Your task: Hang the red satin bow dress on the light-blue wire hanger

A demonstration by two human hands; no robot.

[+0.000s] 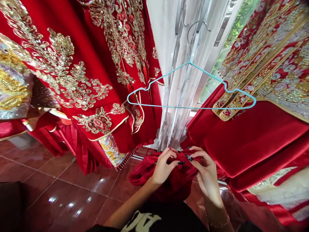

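Left hand [164,166] and right hand [205,170] grip bunched red cloth [172,183], fingers curled closely around it (its long axis runs crosswise, over the floor).

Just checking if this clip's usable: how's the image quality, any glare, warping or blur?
Head view: wide-angle warping bows the embroidered red robe and floor lines; glare spots mark the polished tiles; the left hand, right hand and red cloth look sharp, without obvious blur.
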